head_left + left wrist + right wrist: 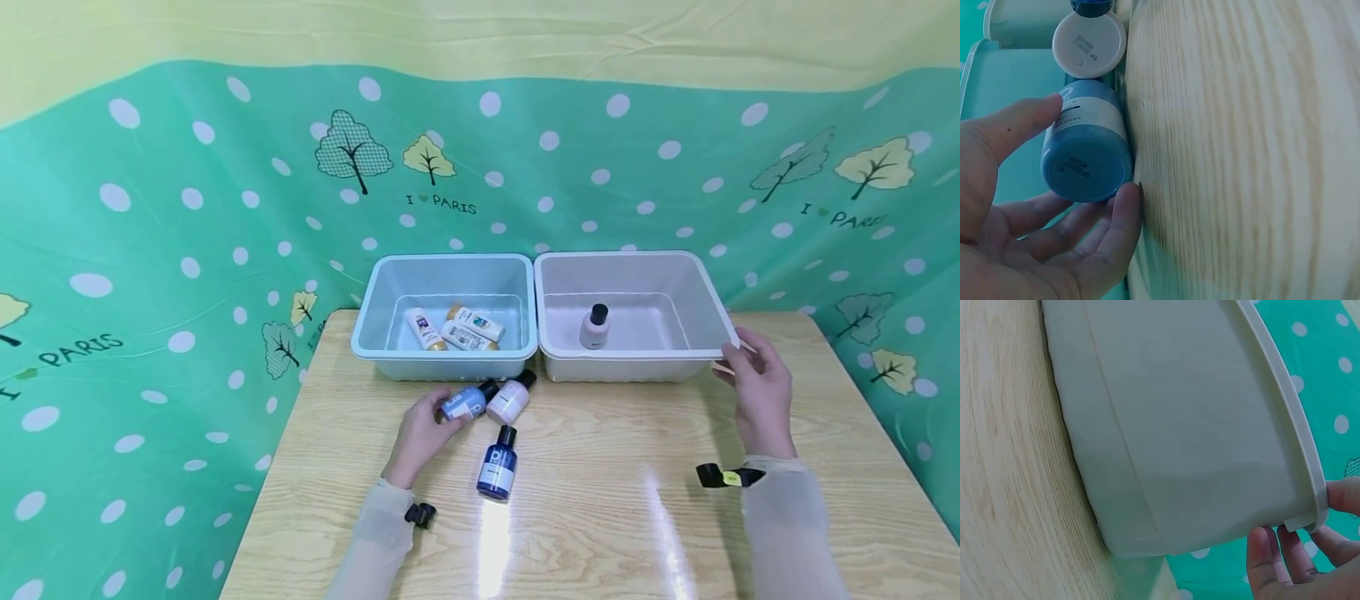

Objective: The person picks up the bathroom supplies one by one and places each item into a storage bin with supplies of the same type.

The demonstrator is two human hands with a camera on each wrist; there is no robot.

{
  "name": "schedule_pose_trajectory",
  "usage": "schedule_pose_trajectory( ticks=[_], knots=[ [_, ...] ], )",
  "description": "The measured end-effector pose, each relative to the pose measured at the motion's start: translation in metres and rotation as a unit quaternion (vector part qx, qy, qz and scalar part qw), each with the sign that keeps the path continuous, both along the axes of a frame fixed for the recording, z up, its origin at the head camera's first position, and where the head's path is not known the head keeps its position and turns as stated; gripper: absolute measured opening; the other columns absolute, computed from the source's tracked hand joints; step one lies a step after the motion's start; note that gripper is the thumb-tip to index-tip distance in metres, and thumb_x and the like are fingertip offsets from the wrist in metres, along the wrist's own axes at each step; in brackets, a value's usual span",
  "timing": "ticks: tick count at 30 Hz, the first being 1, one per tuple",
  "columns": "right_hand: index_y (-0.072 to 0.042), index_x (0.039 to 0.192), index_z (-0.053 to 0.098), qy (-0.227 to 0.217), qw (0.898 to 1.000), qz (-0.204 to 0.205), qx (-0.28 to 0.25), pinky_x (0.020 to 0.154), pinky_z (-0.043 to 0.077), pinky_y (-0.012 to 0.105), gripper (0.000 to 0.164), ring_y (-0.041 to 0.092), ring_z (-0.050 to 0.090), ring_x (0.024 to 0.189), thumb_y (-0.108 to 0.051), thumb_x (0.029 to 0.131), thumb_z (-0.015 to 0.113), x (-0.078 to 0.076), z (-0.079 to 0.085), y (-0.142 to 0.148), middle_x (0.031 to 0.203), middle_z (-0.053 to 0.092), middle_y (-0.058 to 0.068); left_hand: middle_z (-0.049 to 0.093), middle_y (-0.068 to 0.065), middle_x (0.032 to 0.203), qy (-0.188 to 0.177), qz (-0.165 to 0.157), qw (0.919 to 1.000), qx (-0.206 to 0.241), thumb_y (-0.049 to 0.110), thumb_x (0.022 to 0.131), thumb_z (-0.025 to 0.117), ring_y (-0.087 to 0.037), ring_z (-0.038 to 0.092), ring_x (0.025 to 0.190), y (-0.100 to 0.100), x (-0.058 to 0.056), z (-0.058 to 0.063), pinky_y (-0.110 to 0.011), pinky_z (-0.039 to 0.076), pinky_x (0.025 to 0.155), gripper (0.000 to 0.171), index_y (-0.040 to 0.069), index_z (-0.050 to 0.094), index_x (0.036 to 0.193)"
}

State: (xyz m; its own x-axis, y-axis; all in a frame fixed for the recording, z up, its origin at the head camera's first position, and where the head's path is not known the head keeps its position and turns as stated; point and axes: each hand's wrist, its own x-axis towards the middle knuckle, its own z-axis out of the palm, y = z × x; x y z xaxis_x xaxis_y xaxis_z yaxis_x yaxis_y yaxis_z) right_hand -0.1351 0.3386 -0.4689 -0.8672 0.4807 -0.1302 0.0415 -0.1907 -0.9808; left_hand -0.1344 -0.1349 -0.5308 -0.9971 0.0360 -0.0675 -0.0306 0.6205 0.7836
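My left hand (422, 435) has its thumb on one side of a light blue bottle (463, 403) and its fingers curled round the other. The bottle lies on its side, its black cap pointing right; its base (1088, 169) faces the left wrist camera. Beside it lies a pale pink bottle (508, 403) with a black cap. Nearer me is a dark blue bottle (497, 468), also lying down. At the front right corner of the whitish bin (622, 367), my right hand (761, 392) pinches the rim (1310, 462) between thumb and fingers.
A light blue bin (450, 367) stands left of the whitish one, with several white tubes (468, 336) inside. One pink bottle (595, 332) with a black cap stands upright in the whitish bin. Both bins rest at the back of the wooden table (600, 500), before a green dotted curtain (570, 183).
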Motion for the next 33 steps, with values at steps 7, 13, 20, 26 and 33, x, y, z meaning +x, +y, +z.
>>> schedule_pose_trajectory(
  ticks=[7,13,20,26,33],
  knots=[
    [-0.011,0.139,0.057,0.015,1.0,0.0,-0.026,0.075,0.06,0.022,0.046,0.015,0.065,0.094,-0.018,0.095,0.071,-0.001,-0.001,0.0,0.119,0.059,0.003,0.063,-0.021,0.126,-0.017,-0.012,0.9998,-0.005,0.02,0.085,0.081,-0.03,0.063,0.105,-0.001,0.001,-0.001,-0.044,0.056,0.088,0.06,-0.001,0.056,0.135],
    [-0.011,0.139,0.057,0.01,0.999,-0.002,-0.035,0.074,0.06,0.022,0.046,0.014,0.065,0.092,-0.017,0.095,0.071,-0.001,-0.001,0.0,0.118,0.06,0.004,0.065,-0.019,0.123,-0.019,-0.007,0.9998,0.009,0.021,0.084,0.083,-0.029,0.064,0.104,-0.002,0.0,-0.003,-0.043,0.057,0.087,0.059,-0.001,0.058,0.133],
    [-0.011,0.138,0.057,0.013,0.999,-0.002,-0.037,0.073,0.06,0.022,0.046,0.014,0.065,0.09,-0.017,0.095,0.072,-0.003,-0.002,0.001,0.117,0.061,0.004,0.068,-0.017,0.112,-0.035,0.016,0.9963,0.077,0.023,0.081,0.086,-0.026,0.068,0.096,-0.004,0.002,-0.009,-0.035,0.06,0.08,0.059,-0.002,0.061,0.128],
    [-0.011,0.138,0.057,0.01,0.999,0.004,-0.037,0.073,0.06,0.023,0.047,0.015,0.065,0.092,-0.019,0.094,0.073,-0.001,-0.002,0.001,0.118,0.061,0.004,0.069,-0.014,0.106,-0.038,0.029,0.992,0.117,0.025,0.079,0.088,-0.025,0.068,0.094,-0.009,0.005,-0.011,-0.034,0.061,0.079,0.057,0.0,0.063,0.124],
    [-0.012,0.14,0.056,0.002,0.999,0.0,-0.035,0.073,0.06,0.022,0.049,0.015,0.064,0.092,-0.02,0.094,0.073,-0.001,-0.001,0.0,0.118,0.061,0.003,0.069,-0.013,0.105,-0.047,0.032,0.9917,0.116,0.031,0.078,0.087,-0.024,0.068,0.093,-0.013,0.008,-0.005,-0.033,0.061,0.078,0.059,0.002,0.064,0.124]
  ],
)
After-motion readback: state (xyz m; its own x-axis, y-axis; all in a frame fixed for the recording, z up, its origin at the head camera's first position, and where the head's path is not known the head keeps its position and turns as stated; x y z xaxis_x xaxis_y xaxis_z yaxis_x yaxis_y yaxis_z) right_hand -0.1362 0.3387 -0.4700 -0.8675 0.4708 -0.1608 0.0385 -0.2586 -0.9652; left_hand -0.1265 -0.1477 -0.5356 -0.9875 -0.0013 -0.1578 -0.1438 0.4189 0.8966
